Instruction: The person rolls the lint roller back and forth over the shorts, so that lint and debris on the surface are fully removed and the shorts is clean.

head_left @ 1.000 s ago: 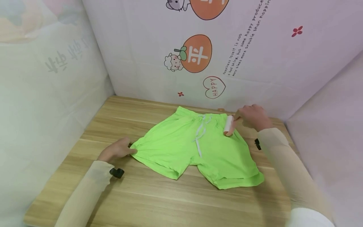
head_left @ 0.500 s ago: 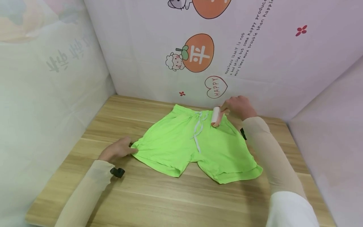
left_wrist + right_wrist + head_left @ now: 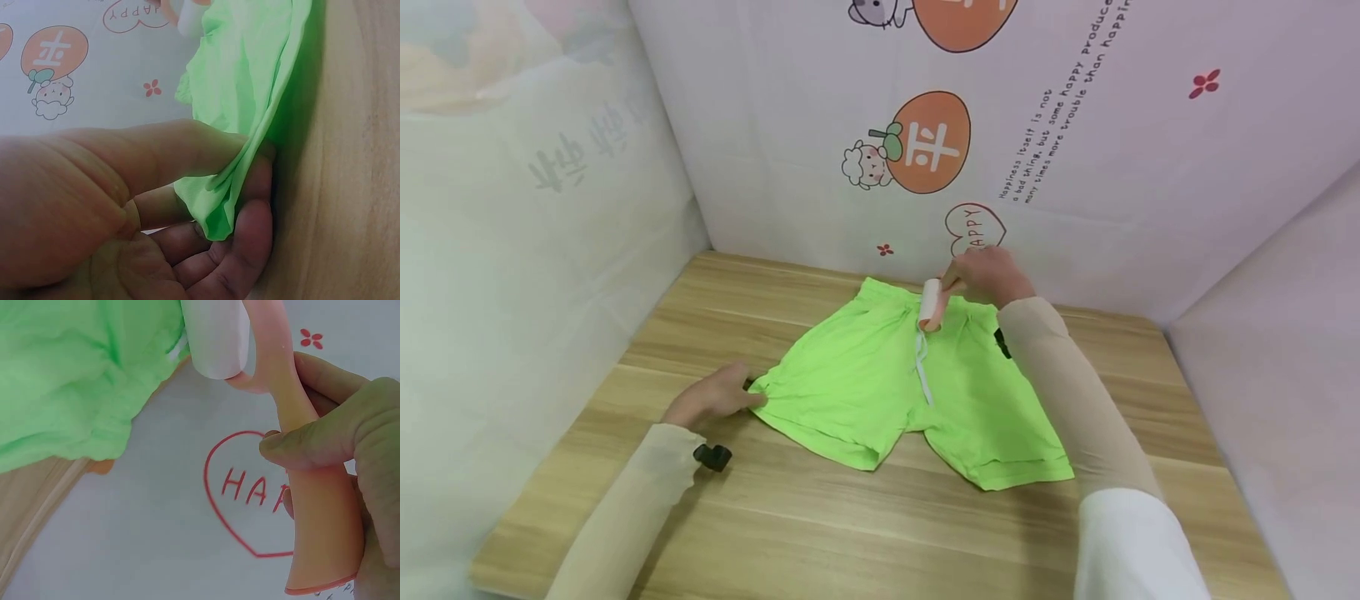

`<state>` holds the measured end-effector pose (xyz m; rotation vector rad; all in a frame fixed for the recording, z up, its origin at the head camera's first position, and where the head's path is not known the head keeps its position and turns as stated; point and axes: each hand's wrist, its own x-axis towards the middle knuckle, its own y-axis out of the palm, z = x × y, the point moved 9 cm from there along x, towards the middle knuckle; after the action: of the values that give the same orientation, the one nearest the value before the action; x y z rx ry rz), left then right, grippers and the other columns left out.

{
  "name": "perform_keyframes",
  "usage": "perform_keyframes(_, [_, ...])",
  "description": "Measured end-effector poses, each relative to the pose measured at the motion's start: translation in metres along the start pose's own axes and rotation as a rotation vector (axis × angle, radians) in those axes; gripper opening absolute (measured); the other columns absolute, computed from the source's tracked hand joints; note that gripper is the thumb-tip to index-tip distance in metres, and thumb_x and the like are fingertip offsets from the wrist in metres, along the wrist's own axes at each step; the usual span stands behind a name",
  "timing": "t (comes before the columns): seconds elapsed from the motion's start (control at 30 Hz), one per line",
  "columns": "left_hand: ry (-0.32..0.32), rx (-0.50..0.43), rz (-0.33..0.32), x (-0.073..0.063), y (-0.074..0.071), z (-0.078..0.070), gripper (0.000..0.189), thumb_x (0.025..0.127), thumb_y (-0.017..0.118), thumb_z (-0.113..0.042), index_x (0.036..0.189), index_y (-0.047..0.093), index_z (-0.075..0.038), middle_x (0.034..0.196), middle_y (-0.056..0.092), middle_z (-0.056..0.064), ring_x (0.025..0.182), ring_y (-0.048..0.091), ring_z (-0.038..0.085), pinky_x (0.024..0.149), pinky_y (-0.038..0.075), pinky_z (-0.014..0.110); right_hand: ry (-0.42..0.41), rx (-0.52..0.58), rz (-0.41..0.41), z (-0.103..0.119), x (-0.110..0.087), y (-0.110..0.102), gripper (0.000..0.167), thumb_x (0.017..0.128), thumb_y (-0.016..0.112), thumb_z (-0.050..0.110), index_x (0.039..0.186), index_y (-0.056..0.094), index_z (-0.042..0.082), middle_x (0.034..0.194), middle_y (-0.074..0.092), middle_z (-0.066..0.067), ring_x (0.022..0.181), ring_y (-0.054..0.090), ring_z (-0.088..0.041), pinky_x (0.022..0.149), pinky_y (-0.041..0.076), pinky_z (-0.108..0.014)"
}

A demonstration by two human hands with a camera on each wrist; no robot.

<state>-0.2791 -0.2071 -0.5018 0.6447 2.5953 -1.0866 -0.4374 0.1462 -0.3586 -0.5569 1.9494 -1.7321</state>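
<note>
Bright green shorts (image 3: 850,375) with a white drawstring (image 3: 922,375) lie spread on the wooden table. At the hem of the leg on the left, my left hand (image 3: 718,392) pinches the cloth; the left wrist view has the folded hem (image 3: 234,175) between thumb and fingers. My right hand (image 3: 992,273) grips the pink handle (image 3: 322,519) of a lint roller (image 3: 930,304). Its white roll (image 3: 215,337) is at the waistband, over the upper part of the drawstring.
The wooden table (image 3: 820,533) backs onto a white wall sheet (image 3: 775,167) printed with cartoons and lettering. More white sheeting (image 3: 550,275) stands along the left, and another sheet (image 3: 1285,275) closes the right side.
My right hand has carried the lint roller leftward along the top of the shorts, from the right side of the waistband to the drawstring. The left hand keeps its pinch on the hem.
</note>
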Motion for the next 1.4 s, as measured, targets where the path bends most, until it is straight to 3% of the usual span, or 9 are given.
perform_keyframes(0.17, [-0.001, 0.007, -0.002, -0.001, 0.0, 0.001, 0.047, 0.1, 0.064, -0.011, 0.142, 0.06, 0.007, 0.089, 0.053, 0.005, 0.064, 0.039, 0.014, 0.059, 0.037, 0.028, -0.009, 0.009, -0.011, 0.018, 0.014, 0.0, 0.035, 0.092, 0.079, 0.005, 0.117, 0.083, 0.029, 0.116, 0.081, 0.002, 0.085, 0.071, -0.018, 0.075, 0.055, -0.038])
perform_keyframes(0.3, [0.011, 0.012, 0.004, -0.001, 0.001, -0.001, 0.05, 0.098, 0.064, -0.011, 0.144, 0.058, 0.009, 0.082, 0.051, 0.005, 0.061, 0.037, 0.013, 0.057, 0.036, 0.026, -0.01, -0.001, -0.003, 0.032, 0.025, 0.003, 0.04, 0.09, 0.077, 0.0, 0.119, 0.082, 0.027, 0.117, 0.08, 0.003, 0.089, 0.07, -0.019, 0.077, 0.053, -0.038])
perform_keyframes(0.43, [0.038, 0.013, 0.007, -0.001, 0.001, -0.004, 0.055, 0.098, 0.064, -0.01, 0.148, 0.052, 0.012, 0.107, 0.064, 0.015, 0.063, 0.039, 0.014, 0.059, 0.038, 0.028, 0.018, 0.017, -0.021, 0.044, 0.032, 0.002, 0.04, 0.09, 0.077, 0.001, 0.12, 0.082, 0.026, 0.119, 0.08, 0.002, 0.092, 0.071, -0.02, 0.074, 0.051, -0.039])
perform_keyframes(0.53, [0.031, 0.007, 0.005, -0.001, 0.001, -0.004, 0.056, 0.098, 0.064, -0.01, 0.149, 0.051, 0.011, 0.123, 0.063, 0.02, 0.065, 0.039, 0.016, 0.06, 0.038, 0.029, 0.031, 0.04, -0.037, 0.052, 0.036, 0.001, 0.04, 0.091, 0.076, 0.002, 0.121, 0.081, 0.027, 0.12, 0.079, 0.003, 0.094, 0.07, -0.02, 0.075, 0.05, -0.04])
perform_keyframes(0.77, [0.036, 0.017, 0.005, -0.003, 0.002, -0.007, 0.057, 0.1, 0.064, -0.011, 0.149, 0.049, 0.013, 0.134, 0.06, 0.023, 0.07, 0.042, 0.018, 0.065, 0.04, 0.032, 0.033, 0.115, -0.037, 0.073, 0.049, 0.006, 0.045, 0.093, 0.069, -0.002, 0.126, 0.079, 0.027, 0.127, 0.077, 0.005, 0.112, 0.071, -0.021, 0.09, 0.056, -0.045])
perform_keyframes(1.07, [0.031, 0.014, -0.005, -0.003, 0.0, -0.005, 0.059, 0.101, 0.064, -0.012, 0.151, 0.046, 0.012, 0.147, 0.056, 0.025, 0.076, 0.043, 0.021, 0.071, 0.041, 0.033, 0.141, 0.146, -0.039, 0.096, 0.067, 0.026, 0.054, 0.096, 0.064, -0.005, 0.136, 0.073, 0.031, 0.137, 0.071, 0.001, 0.114, 0.067, -0.027, 0.086, 0.056, -0.053])
perform_keyframes(1.17, [0.035, 0.02, -0.007, -0.003, -0.001, -0.004, 0.058, 0.1, 0.064, -0.012, 0.15, 0.047, 0.013, 0.144, 0.058, 0.025, 0.075, 0.044, 0.02, 0.069, 0.041, 0.033, 0.162, 0.231, -0.06, 0.103, 0.07, 0.031, 0.055, 0.096, 0.066, -0.007, 0.139, 0.071, 0.026, 0.143, 0.068, -0.003, 0.126, 0.065, -0.031, 0.091, 0.057, -0.052])
perform_keyframes(1.27, [0.021, 0.017, -0.004, -0.002, -0.001, -0.002, 0.049, 0.1, 0.064, -0.012, 0.142, 0.058, 0.011, 0.112, 0.067, 0.019, 0.07, 0.045, 0.017, 0.065, 0.041, 0.03, 0.134, 0.333, -0.084, 0.11, 0.07, 0.036, 0.06, 0.092, 0.065, -0.013, 0.14, 0.07, 0.022, 0.144, 0.067, -0.006, 0.129, 0.065, -0.032, 0.091, 0.059, -0.044])
perform_keyframes(1.4, [0.002, 0.004, -0.001, -0.001, -0.001, 0.002, 0.037, 0.099, 0.065, -0.012, 0.13, 0.067, 0.008, 0.08, 0.05, 0.004, 0.063, 0.042, 0.014, 0.059, 0.04, 0.028, 0.021, 0.384, -0.133, 0.121, 0.067, 0.035, 0.065, 0.088, 0.062, -0.02, 0.136, 0.073, 0.021, 0.139, 0.071, -0.005, 0.12, 0.069, -0.028, 0.079, 0.056, -0.032])
